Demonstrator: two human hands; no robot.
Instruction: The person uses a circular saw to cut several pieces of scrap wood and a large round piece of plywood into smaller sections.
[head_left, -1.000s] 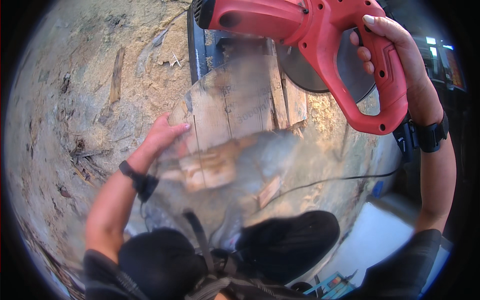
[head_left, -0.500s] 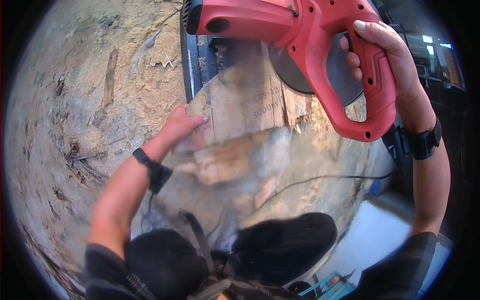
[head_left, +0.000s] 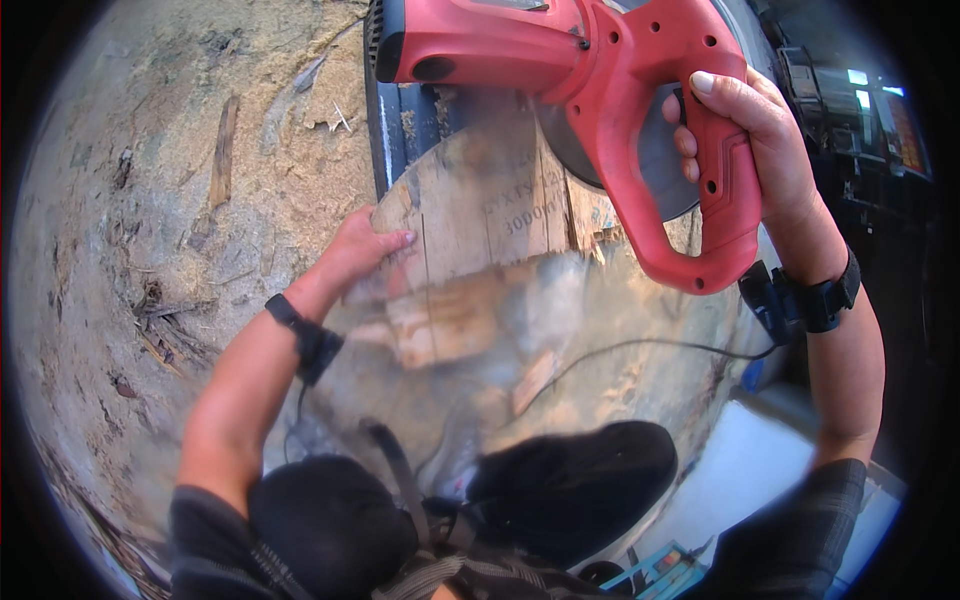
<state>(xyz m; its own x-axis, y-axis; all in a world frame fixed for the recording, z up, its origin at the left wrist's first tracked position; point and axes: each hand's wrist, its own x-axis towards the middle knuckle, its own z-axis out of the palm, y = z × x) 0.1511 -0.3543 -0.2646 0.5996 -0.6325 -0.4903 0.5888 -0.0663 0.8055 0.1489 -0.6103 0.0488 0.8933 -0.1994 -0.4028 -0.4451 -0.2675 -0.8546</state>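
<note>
My right hand [head_left: 765, 140] is wrapped round the D-shaped rear handle of a red chop saw [head_left: 625, 125]. Its thumb lies over the top of the grip and the fingertips curl through the opening. Below the red body, part of the round grey blade [head_left: 575, 150] shows beside a wooden board [head_left: 460, 225]. The board has a curved left edge and dark printed marks. My left hand [head_left: 362, 245] grips this edge, thumb on the upper face and the other fingers mostly hidden. Part of the saw's dark metal base [head_left: 408, 125] shows behind the board.
Sawdust and splinters cover the ground [head_left: 130, 220], with a thin wood strip [head_left: 223, 150] at the left. A black cord [head_left: 660, 343] runs across the ground at the right, close to a small wood offcut [head_left: 535, 380]. My knees in dark trousers [head_left: 575, 490] are at the bottom.
The saw's handle has shifted left and slightly down, with my right hand and forearm moving along. My left hand and the board stay nearly in place.
</note>
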